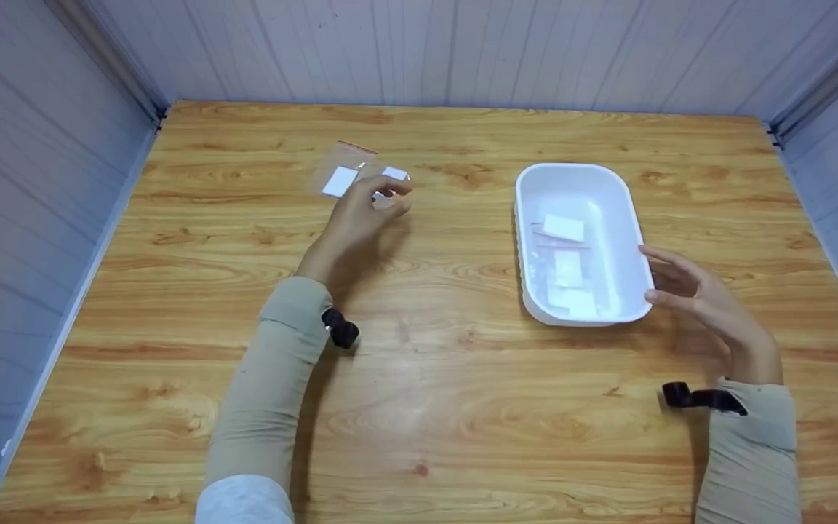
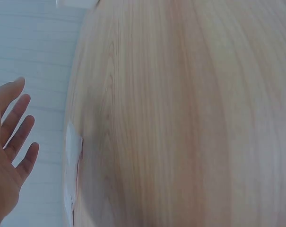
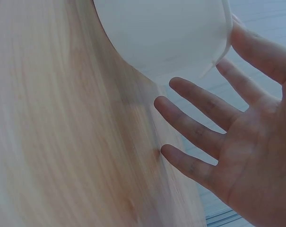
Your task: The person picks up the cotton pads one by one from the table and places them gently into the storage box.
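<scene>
My left hand (image 1: 361, 211) hovers low over the far left of the table, thumb and fingers spread apart with nothing between them. Under and beyond it lie small clear zip bags, one with a white card (image 1: 340, 181), another with a white piece (image 1: 394, 173) partly hidden by the fingers. In the left wrist view the bags (image 2: 73, 161) sit below the hand. At the right, a white plastic bin (image 1: 612, 255) holds several similar bags (image 1: 568, 269). My right hand (image 1: 713, 306) touches its near right corner with thumb and index finger; the other fingers (image 3: 192, 123) stretch out loosely.
A wood-patterned table (image 1: 463, 407) carries everything. Pale panel walls (image 1: 419, 51) enclose it at the back and both sides. A small black camera is strapped to each sleeve at the wrist.
</scene>
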`<state>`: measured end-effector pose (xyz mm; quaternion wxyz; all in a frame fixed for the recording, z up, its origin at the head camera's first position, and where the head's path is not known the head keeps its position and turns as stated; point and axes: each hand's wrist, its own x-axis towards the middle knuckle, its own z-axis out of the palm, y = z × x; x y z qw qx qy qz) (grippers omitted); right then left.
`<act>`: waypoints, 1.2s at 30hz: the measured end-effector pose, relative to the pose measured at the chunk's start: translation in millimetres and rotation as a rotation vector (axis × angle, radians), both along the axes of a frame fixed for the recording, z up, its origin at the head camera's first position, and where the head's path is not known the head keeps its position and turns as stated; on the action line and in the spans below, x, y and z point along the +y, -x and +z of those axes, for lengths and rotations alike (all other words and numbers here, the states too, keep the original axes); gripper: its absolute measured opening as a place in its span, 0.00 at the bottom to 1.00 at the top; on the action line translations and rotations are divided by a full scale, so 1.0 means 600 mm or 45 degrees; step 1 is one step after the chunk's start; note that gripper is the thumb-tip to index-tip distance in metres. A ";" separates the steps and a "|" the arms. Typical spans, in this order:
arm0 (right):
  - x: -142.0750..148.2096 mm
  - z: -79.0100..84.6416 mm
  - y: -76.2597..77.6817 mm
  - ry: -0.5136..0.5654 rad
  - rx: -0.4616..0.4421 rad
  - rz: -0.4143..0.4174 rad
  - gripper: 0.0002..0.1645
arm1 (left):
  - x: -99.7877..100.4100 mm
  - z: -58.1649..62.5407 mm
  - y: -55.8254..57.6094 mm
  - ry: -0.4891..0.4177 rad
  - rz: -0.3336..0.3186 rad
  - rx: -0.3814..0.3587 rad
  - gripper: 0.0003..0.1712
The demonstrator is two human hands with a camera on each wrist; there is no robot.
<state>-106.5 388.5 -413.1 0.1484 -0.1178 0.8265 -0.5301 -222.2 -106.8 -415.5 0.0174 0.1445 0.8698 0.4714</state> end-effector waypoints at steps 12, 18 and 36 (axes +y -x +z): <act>0.000 -0.002 -0.004 0.010 -0.022 -0.022 0.38 | -0.034 -0.017 0.001 -0.020 0.025 -0.068 0.20; 0.001 -0.002 -0.006 0.015 -0.023 -0.019 0.38 | -0.044 -0.025 0.002 -0.030 0.023 -0.097 0.22; 0.001 0.002 -0.010 0.020 0.011 -0.015 0.38 | -0.060 -0.032 0.019 0.039 -0.074 -0.144 0.21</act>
